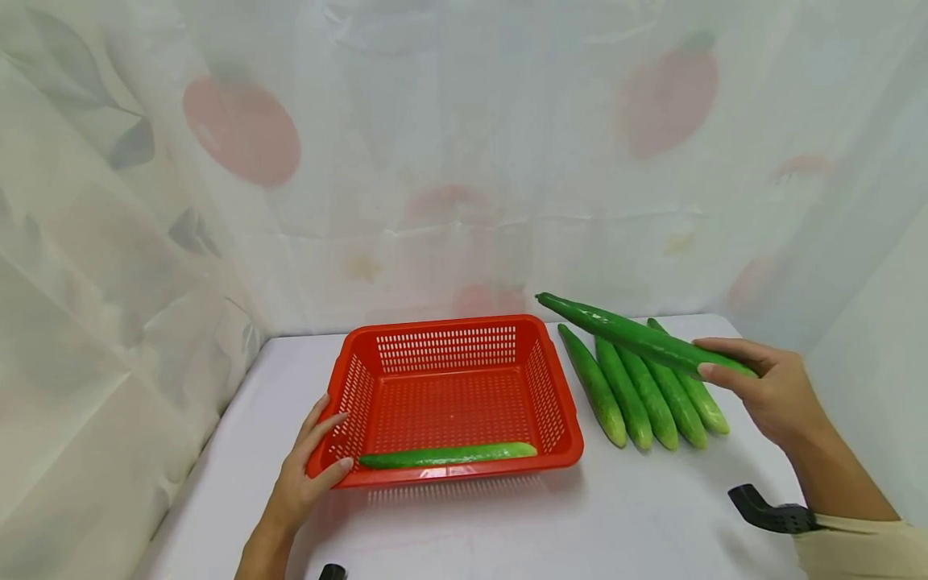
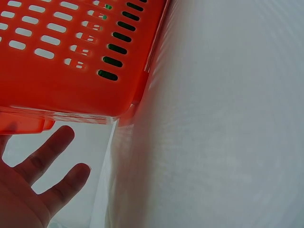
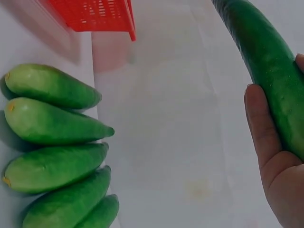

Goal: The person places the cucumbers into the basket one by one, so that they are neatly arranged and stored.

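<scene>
On a smooth white tabletop (image 1: pixel 638 515): one rectangular red perforated plastic basket (image 1: pixel 500 467), best kept steady. To its right: a row of five long green cucumbers (image 1: pixel 652 403) with pale ends. Raised above them, slanting: one long glossy dark-green cucumber (image 1: pixel 616 326); its free end likely swings, so a slow carry, tip clear of the rim, should serve. Inside the basket, along the front wall: one slim green cucumber (image 1: pixel 449 457). Right hand (image 1: pixel 772 383): thumb and fingers pinching the raised cucumber near one end; a hold nearer its middle would probably balance better. Left hand (image 1: pixel 300 475): fingers spread at the basket's left front corner; pressure cannot be judged. Obscured: some right-hand fingers; parts of the row, behind the raised cucumber. Cut off: left hand, wrist view.
</scene>
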Action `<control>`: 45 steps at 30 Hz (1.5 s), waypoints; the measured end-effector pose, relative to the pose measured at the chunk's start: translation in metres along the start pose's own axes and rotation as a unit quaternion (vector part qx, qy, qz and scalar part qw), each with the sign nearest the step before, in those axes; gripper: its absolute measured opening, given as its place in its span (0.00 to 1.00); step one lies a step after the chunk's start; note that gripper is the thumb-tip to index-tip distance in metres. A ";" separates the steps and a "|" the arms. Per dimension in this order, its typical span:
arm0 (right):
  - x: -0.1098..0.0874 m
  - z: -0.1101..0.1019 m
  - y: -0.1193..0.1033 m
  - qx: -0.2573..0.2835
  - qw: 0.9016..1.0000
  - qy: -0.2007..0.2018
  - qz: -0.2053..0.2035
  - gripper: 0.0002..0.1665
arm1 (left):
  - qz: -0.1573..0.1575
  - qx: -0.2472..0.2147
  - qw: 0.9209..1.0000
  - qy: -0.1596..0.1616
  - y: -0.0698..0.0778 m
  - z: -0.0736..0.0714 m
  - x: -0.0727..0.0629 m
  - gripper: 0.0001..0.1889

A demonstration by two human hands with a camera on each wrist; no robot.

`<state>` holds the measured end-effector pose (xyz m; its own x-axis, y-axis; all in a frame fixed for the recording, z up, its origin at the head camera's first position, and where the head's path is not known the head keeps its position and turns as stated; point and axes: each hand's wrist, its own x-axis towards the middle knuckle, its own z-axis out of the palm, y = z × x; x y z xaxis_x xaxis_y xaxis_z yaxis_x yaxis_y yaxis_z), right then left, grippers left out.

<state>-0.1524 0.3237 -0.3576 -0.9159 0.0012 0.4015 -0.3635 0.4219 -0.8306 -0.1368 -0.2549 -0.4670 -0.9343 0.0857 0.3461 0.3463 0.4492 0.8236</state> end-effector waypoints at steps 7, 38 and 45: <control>0.002 0.016 -0.003 -0.007 1.000 -0.016 -0.019 0.19 | 0.004 0.003 1.000 0.001 0.000 0.000 0.000 0.31; 0.020 0.105 -0.020 0.075 0.986 -0.150 0.020 0.17 | 0.012 -0.011 1.000 0.000 -0.001 0.000 0.000 0.30; 0.025 0.131 -0.022 0.083 0.979 -0.183 0.033 0.17 | 0.017 -0.030 0.999 0.001 -0.001 0.000 0.000 0.31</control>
<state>-0.1898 0.1960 -0.3801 -0.9270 -0.3140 0.2053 -0.2965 0.2778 -0.9138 -0.1371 -0.2549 -0.4677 -0.9216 0.0975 0.3758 0.3826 0.3923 0.8365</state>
